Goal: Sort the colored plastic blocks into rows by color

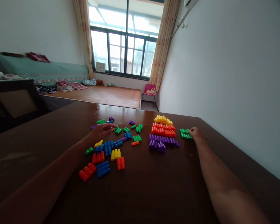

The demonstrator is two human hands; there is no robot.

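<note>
Right of the purple row [164, 140], green rows [184, 134] run lengthwise left to right; the right hand [197, 133] reaches forward, fingertips bunched at their right end, the firmness of its hold unclear. Slightly farther, left of the purple row, the left hand [101, 130] stretches loosely open, fingertips near a green block [118, 131].

Far window [118, 51] is glowing; curtains [162, 46] are flanking it; bed [105, 95] is stretching far left; pink chair [150, 86] is standing by right wall [224, 62].
</note>
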